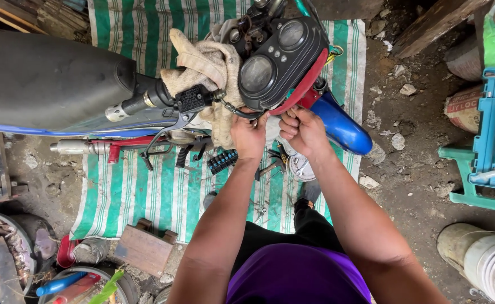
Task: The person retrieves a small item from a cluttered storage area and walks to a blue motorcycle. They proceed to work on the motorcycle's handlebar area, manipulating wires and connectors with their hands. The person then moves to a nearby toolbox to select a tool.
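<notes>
Below us the motorcycle (62, 84) lies across the view, its black seat (45, 73) the biggest shape, and we take the black instrument cluster (278, 56) at its front as our landmark. Under the cluster spreads a green-and-white striped mat (140, 191) on the dirt floor (405, 169). Right of the cluster juts the blue front fender (343, 126), and far right of it stands a teal plastic stool (484, 152) with tools on it. Left of the cluster a beige rag (202, 65) is draped over the handlebar (146, 100). Both our hands work just beneath the cluster: our left hand (248, 135) is closed around a black cable (233, 110) at the cluster's lower edge, and our right hand (304, 130) is curled shut beside it, against the red trim (309, 84); what it pinches we cannot tell. We judge the work to be midway: the cluster sits tilted and seems loose from its usual housing, and small tools and parts, among them a black ribbed part (223, 161), lie scattered on the mat below the cluster, so refitting appears to remain.
</notes>
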